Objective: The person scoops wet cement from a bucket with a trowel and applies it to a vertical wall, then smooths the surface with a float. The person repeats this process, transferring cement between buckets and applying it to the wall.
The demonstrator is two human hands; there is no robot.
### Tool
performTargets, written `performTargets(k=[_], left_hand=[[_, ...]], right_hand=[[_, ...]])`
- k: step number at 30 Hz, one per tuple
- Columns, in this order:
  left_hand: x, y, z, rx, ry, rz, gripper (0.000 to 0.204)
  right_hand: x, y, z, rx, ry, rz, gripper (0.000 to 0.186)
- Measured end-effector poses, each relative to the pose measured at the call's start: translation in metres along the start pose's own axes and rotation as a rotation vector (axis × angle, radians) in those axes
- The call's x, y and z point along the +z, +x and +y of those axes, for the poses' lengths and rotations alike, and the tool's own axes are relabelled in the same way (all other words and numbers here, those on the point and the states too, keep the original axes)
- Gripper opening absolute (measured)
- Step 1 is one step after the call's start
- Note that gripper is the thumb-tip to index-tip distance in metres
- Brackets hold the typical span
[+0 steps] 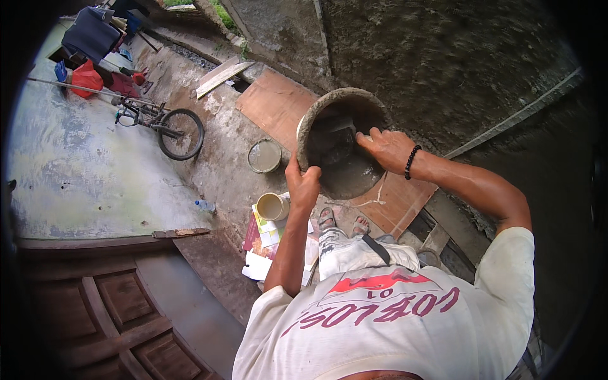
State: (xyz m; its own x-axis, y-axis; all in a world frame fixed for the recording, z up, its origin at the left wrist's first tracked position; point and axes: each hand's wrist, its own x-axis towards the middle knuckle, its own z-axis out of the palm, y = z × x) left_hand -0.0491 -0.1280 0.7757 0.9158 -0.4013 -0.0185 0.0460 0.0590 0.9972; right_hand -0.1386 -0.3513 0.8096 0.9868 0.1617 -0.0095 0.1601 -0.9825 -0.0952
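A large mortar-crusted bucket (311,117) is tilted with its mouth toward me, and wet grey mortar lies inside it. My left hand (304,185) is closed on its near left rim. My right hand (387,151) reaches over the right side of the mouth, fingers wrapped round the handle of a trowel. The trowel's grey blade (341,123) is inside the bucket, partly lost in the shadow and mortar. A black bead bracelet circles my right wrist. Beneath the bucket lies a reddish plywood board (275,104).
A small bucket of grey water (265,156) and a cream pail (273,207) stand left of my left arm, the pail beside papers (258,265). Farther left, a bicycle (180,134) leans by a pale wall. A rough plastered wall (506,63) rises at right. Below left is a wooden door (126,310).
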Motion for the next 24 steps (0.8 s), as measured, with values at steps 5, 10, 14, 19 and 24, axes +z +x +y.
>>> performTargets(k=[5, 10, 14, 19, 24], left_hand=[[-0.002, -0.002, -0.01, 0.006, -0.041, -0.012, 0.056], [-0.002, -0.008, -0.014, -0.026, 0.089, -0.026, 0.056], [-0.002, -0.006, -0.022, -0.099, -0.023, -0.025, 0.057], [-0.012, -0.006, -0.024, -0.118, 0.05, 0.01, 0.06], [-0.023, 0.001, -0.039, -0.071, -0.024, -0.034, 0.059]], right_hand=[[0.003, -0.023, -0.007, -0.039, -0.035, -0.37, 0.032], [0.001, -0.004, -0.01, 0.048, 0.035, -0.02, 0.035], [0.03, -0.025, -0.022, -0.065, 0.051, -0.129, 0.031], [0.012, -0.022, -0.017, 0.011, 0.064, -0.307, 0.023], [0.033, 0.018, -0.019, 0.133, 0.017, -0.105, 0.032]])
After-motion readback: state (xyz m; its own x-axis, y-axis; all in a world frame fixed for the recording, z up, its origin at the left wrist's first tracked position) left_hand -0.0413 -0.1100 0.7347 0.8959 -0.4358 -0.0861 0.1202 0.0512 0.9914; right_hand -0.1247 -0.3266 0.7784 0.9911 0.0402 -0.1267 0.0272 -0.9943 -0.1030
